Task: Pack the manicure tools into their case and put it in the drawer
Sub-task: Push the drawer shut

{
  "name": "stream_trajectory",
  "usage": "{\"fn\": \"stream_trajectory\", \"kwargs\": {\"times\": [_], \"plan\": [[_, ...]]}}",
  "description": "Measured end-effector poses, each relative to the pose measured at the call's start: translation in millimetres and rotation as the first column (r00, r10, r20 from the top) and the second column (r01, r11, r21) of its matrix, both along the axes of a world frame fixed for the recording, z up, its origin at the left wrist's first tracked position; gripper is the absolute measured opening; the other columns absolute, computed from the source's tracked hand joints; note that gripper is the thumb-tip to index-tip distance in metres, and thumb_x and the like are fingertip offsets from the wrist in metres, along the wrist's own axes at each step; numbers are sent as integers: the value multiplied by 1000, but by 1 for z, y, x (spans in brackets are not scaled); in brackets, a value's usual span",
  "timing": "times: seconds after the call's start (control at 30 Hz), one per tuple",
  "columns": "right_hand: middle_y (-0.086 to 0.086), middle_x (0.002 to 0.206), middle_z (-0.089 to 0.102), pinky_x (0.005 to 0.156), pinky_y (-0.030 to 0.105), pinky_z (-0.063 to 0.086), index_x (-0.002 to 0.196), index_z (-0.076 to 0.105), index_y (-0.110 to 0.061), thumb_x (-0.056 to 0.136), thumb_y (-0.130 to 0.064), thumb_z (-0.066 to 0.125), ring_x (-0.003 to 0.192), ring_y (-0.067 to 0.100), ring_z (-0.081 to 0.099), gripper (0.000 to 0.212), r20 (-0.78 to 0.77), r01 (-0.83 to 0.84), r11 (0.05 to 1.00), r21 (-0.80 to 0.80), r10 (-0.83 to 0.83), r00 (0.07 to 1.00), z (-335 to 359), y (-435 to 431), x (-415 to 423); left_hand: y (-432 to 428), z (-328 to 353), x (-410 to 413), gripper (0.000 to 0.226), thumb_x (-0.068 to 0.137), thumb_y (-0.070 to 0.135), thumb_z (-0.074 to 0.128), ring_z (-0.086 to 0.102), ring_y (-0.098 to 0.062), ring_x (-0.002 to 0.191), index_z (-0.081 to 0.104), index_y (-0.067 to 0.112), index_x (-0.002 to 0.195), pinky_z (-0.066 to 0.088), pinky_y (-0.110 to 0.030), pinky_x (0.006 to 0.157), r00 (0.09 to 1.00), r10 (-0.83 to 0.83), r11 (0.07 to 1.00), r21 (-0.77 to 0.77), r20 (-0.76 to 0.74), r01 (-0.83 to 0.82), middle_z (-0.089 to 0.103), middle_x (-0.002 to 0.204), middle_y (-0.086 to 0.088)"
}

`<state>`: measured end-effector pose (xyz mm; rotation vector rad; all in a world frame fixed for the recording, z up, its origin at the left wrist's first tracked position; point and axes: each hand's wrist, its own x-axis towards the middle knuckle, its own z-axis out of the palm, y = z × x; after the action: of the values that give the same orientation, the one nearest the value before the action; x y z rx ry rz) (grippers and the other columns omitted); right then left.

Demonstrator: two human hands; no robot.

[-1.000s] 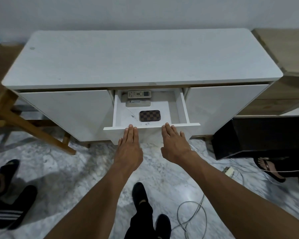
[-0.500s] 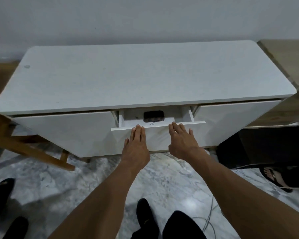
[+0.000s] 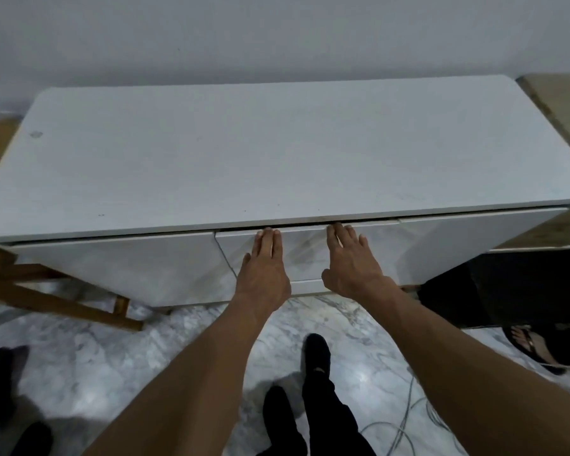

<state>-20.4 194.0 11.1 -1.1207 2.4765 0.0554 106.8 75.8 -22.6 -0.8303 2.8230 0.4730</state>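
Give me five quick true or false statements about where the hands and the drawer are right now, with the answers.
1. Both hands lie flat against the drawer front. True: the left hand and the right hand press on the drawer front, fingers pointing up.
2. The drawer stands wide open with its contents showing. False: it is pushed in, with only a thin dark gap under the cabinet top.
3. The left hand holds the manicure case. False: both hands are bare and flat, and no case is in view.
4. The floor is marble-patterned. True.
5. A remote control lies on the cabinet top. False: no remote control is visible there.
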Motion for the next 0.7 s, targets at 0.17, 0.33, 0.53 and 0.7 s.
{"fn": "stream_trajectory", "kwargs": {"times": [0.17,0.33,0.53,0.7], "plan": [[13,161,6,121,45,7,152,1,-2,84,-24,55,149,32,3,89,2,-11,999,-49,11,1000,-3,-5,-7,-2,-3,-6,86,91,21,48,-6,-27,151,-9,2,153,29,-37,116,1000,2,1000,-9,-10,-3,-7,161,-11],[13,161,4,121,47,7,152,0,-3,83,-24,57,150,32,1,92,12,-18,997,-74,19,1000,-7,-1,-8,0,-6,-5,87,89,19,49,-8,-28,151,-10,0,151,31,-35,115,1000,-7,1000,-29,-15,6,-8,161,-14],[10,162,1,119,50,11,153,-1,-4,85,-26,57,150,32,3,92,76,-47,999,-11,48,996,7,-2,-14,-2,2,-8,85,90,15,49,-10,-25,150,-6,4,153,31,-35,115,1000,22,996,84,-6,-22,-9,162,-9],[8,159,26,112,49,35,150,24,-13,90,-33,57,141,31,35,72,135,-39,999,0,39,990,44,4,-20,-12,22,6,71,94,18,48,22,-29,145,11,13,155,31,-40,114,998,23,993,116,-62,-15,8,162,-9]]}}
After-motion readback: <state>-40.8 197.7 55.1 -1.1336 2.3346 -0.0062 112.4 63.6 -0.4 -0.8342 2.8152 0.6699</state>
